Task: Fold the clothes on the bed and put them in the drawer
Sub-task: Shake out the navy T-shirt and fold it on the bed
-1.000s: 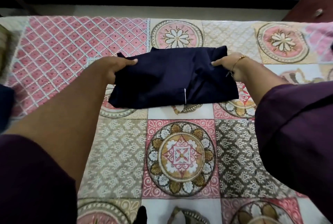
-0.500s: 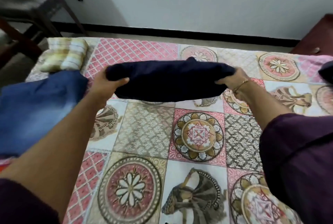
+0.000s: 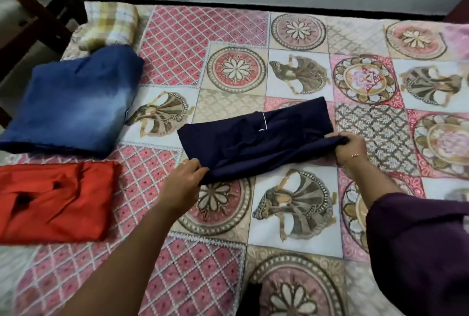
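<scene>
Dark cloth: the navy folded garment lies on the bed in the middle of the frame.
Left hand: the left hand pinches the near left corner of the navy cloth, fingers closed on the edge.
Right hand: the right hand pinches the near right corner, fingers closed on bunched cloth.
How it feels: it looks soft, light and floppy. It sags and wrinkles where it is held, so it will not keep its shape by itself.
Where to hold: best at both ends at once, or with flat hands under it, so the folds do not fall open.
Other clothes: a blue folded garment sits at the upper left, a red folded garment at the left, well apart from the navy one.
Drawer: not in view.
</scene>
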{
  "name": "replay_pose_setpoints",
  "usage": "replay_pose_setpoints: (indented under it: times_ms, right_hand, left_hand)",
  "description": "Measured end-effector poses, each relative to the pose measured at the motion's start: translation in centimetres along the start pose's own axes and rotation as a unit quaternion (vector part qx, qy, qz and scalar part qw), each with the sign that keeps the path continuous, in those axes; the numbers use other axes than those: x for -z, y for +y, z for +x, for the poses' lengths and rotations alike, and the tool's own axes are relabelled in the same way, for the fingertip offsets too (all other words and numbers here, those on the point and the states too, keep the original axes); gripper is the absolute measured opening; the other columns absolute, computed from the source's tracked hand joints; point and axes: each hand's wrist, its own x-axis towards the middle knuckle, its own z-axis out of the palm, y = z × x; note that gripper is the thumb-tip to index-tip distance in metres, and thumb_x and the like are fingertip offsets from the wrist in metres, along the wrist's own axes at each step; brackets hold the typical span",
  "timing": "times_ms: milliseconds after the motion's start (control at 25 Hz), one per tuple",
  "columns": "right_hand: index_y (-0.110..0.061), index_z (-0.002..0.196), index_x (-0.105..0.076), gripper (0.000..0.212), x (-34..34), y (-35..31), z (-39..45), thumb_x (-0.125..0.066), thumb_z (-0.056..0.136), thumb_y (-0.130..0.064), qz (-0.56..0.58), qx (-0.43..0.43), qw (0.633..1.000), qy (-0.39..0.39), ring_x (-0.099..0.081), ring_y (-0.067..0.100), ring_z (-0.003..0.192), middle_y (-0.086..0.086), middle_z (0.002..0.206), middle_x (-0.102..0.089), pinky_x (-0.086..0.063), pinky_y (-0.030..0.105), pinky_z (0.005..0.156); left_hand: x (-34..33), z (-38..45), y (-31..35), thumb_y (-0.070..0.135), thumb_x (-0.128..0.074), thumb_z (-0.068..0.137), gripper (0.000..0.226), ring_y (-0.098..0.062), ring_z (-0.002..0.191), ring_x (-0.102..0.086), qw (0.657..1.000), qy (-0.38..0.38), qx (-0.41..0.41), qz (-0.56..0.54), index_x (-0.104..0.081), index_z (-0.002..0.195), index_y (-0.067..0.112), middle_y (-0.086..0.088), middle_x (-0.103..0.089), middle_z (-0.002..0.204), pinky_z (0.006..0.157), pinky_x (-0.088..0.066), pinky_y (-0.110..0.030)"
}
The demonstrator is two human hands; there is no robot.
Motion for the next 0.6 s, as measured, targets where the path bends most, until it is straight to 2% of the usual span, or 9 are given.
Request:
replay_pose_setpoints:
  times_ms: [80,160,240,320,360,440,520,600]
  right_hand:
    - [-0.01,0.084,-0.071,0.046,0.0,-1.3,-1.3,-0.037,0.081,0.021,0.042,-0.049,0.997,0.04,-0.062,0.015,0.068,-0.002,0.062,-0.063,-0.056,0.04,0.078]
    - [-0.012,0.085,-0.061,0.038,-0.3,-1.4,-3.1,-0.037,0.082,0.017,0.085,-0.095,0.983,0.132,-0.059,0.02,0.072,0.006,0.079,-0.064,-0.056,0.034,0.072]
    - [-0.015,0.095,-0.055,0.03,-1.7,-0.8,-6.2,-0.044,0.084,0.01,0.143,-0.176,0.951,0.211,-0.056,0.021,0.073,0.011,0.101,-0.061,-0.052,0.031,0.063]
    - [-0.007,0.106,-0.057,0.018,-4.8,-0.5,-11.4,-0.055,0.087,-0.008,0.227,-0.259,0.92,0.187,-0.058,0.02,0.066,0.015,0.099,-0.06,-0.053,0.032,0.054]
    - [-0.003,0.11,-0.058,0.029,-6.9,-0.5,-14.6,-0.058,0.089,-0.022,0.219,-0.273,0.924,0.156,-0.06,0.023,0.07,0.016,0.098,-0.061,-0.055,0.035,0.061]
    - [-0.002,0.111,-0.061,0.045,-10.5,-1.1,-21.1,-0.063,0.086,-0.04,0.172,-0.249,0.948,0.096,-0.061,0.025,0.09,0.013,0.103,-0.063,-0.052,0.038,0.083]
    - [-0.005,0.113,-0.06,0.042,-12.5,-1.3,-25.1,-0.069,0.083,-0.033,0.205,-0.242,0.947,0.041,-0.059,0.024,0.1,0.008,0.104,-0.062,-0.047,0.033,0.087]
    - [-0.001,0.108,-0.06,0.034,-12.4,-0.8,-26.7,-0.071,0.08,-0.017,0.228,-0.255,0.939,0.024,-0.06,0.027,0.099,0.009,0.101,-0.061,-0.048,0.036,0.085]
  left_hand:
    - [0.3,-0.6,0.4,0.0,-0.062,0.056,0.027,-0.032,0.059,-0.055,0.999,-0.034,-0.022,-0.011,-0.067,0.083,-0.001,-0.015,-0.056,0.073,0.045,-0.046,-0.031]
    - [0.8,-1.0,1.2,0.0,-0.069,0.054,0.026,-0.032,0.058,-0.055,0.996,-0.067,-0.041,-0.033,-0.064,0.08,0.0,-0.014,-0.055,0.072,0.045,-0.046,-0.033]
    - [1.4,-1.3,2.4,0.015,-0.067,0.059,0.023,-0.031,0.056,-0.055,0.993,-0.096,-0.046,-0.048,-0.063,0.078,0.002,-0.012,-0.055,0.07,0.044,-0.046,-0.032]
    - [1.8,-2.5,4.1,0.029,-0.05,0.068,0.031,-0.03,0.055,-0.058,0.989,-0.121,-0.049,-0.066,-0.063,0.079,0.004,-0.01,-0.057,0.069,0.041,-0.047,-0.032]
    - [1.8,-3.3,5.3,0.03,-0.049,0.069,0.034,-0.031,0.058,-0.06,0.987,-0.134,-0.055,-0.075,-0.064,0.084,0.003,-0.011,-0.059,0.073,0.042,-0.049,-0.034]
    - [2.1,-4.6,7.7,0.025,-0.053,0.071,0.039,-0.037,0.074,-0.063,0.979,-0.161,-0.047,-0.114,-0.063,0.099,0.0,-0.017,-0.063,0.088,0.057,-0.053,-0.04]
    - [2.6,-5.3,10.0,0.019,-0.054,0.081,0.035,-0.037,0.093,-0.059,0.963,-0.219,-0.007,-0.156,-0.057,0.11,0.0,-0.017,-0.061,0.104,0.072,-0.048,-0.04]
    - [2.5,-5.8,11.8,0.013,-0.052,0.086,0.034,-0.032,0.103,-0.056,0.94,-0.268,0.03,-0.207,-0.054,0.118,0.002,-0.014,-0.058,0.115,0.081,-0.044,-0.038]
